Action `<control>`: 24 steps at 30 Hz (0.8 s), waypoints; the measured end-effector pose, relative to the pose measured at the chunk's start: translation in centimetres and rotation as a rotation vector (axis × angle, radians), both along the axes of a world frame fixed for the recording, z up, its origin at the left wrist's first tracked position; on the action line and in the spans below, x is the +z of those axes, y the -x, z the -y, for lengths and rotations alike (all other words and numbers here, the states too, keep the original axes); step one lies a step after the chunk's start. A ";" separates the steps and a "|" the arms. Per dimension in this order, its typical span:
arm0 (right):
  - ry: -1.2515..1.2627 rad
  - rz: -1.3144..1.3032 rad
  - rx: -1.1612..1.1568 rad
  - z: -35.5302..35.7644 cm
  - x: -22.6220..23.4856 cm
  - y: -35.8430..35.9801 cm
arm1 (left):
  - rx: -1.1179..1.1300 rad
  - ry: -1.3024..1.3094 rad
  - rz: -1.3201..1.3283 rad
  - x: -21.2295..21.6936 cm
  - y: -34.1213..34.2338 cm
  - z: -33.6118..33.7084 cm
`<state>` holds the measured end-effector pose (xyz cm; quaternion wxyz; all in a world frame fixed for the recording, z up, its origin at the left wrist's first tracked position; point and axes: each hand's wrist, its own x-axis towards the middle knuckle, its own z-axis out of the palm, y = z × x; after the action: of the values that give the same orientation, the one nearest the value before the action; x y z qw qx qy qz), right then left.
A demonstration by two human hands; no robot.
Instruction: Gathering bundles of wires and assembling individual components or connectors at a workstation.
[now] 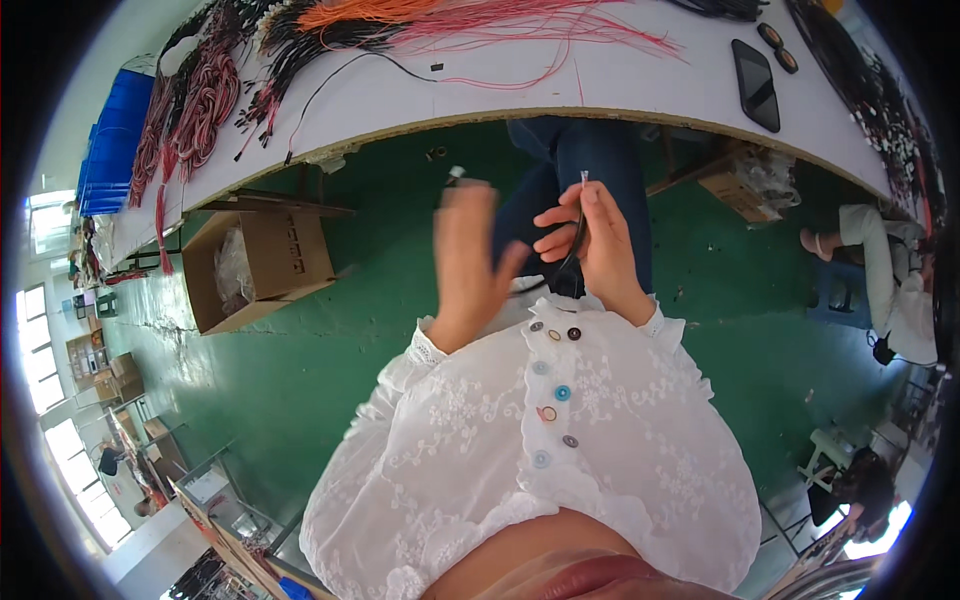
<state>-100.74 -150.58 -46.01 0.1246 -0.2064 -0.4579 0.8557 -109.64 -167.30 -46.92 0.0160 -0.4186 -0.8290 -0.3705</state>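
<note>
My right hand (612, 250) is raised over my lap, thumb and forefinger pinched on a thin black cable (577, 250). The cable's pale tip (585, 176) sticks up past the fingertips, and its lower part runs down toward a dark bundle (567, 280) at my waist. To the left, my left hand (468, 265) is smeared by motion, its thumb apart from the fingers. Just beyond its fingertips shows a small white connector (457, 172); whether that hand holds it cannot be made out.
Ahead is a white worktable (510, 95) bearing red wires (500, 30), orange wires (365, 12), coiled harnesses (205, 115) and a phone (756, 85). Blue bins (115, 140) stand at its left. Cardboard boxes (290, 250) (735, 190) are below. Another person (880, 270) sits at right.
</note>
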 end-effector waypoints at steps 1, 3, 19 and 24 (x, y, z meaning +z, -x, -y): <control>-0.018 -0.003 -0.078 -0.1 -0.1 0.3 | -0.282 -0.022 0.270 0.3 -0.3 -0.4; -0.030 -0.009 -0.151 -0.2 -0.5 -0.1 | -0.504 0.150 0.802 -1.0 -1.3 -0.7; 0.541 -0.449 -0.367 -7.6 6.5 -6.3 | -0.277 -0.096 -0.284 0.8 -0.9 -2.1; 0.422 -0.581 -0.331 -8.0 8.8 -6.5 | -0.281 -0.083 -0.328 0.3 0.7 -0.4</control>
<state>-94.20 -142.62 -37.16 0.3400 -0.0475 -0.1779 0.9222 -110.31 -166.90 -46.63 0.1164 -0.5835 -0.7329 -0.3299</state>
